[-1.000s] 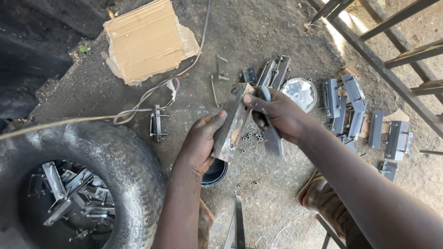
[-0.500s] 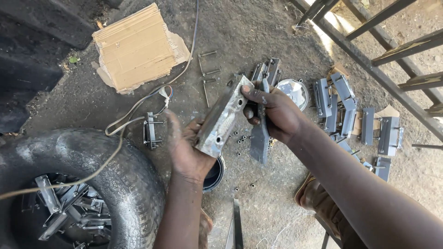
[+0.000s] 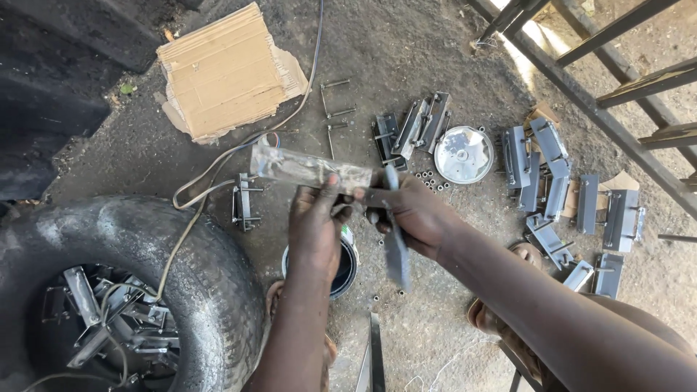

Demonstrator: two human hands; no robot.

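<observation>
My left hand [image 3: 316,221] grips a flat grey metal bracket [image 3: 305,168] that lies almost level and points left, blurred by motion. My right hand [image 3: 410,214] holds the bracket's right end together with a paintbrush [image 3: 396,250] whose grey head hangs downward. Below both hands a small open tin of dark paint [image 3: 347,267] stands on the dirt floor, partly hidden by my left wrist.
An old tyre [image 3: 181,268] at lower left holds several painted metal parts. A folded cardboard sheet [image 3: 225,72] lies at the top, a cable [image 3: 210,181] runs past it. A round tin lid [image 3: 463,154], bolts, nuts and several grey brackets [image 3: 559,181] lie at right. Metal railings [image 3: 617,65] cross the top right.
The bracket has swung from a steep tilt to nearly level, pointing left. Both hands shifted slightly left with it; the brush stays in my right hand.
</observation>
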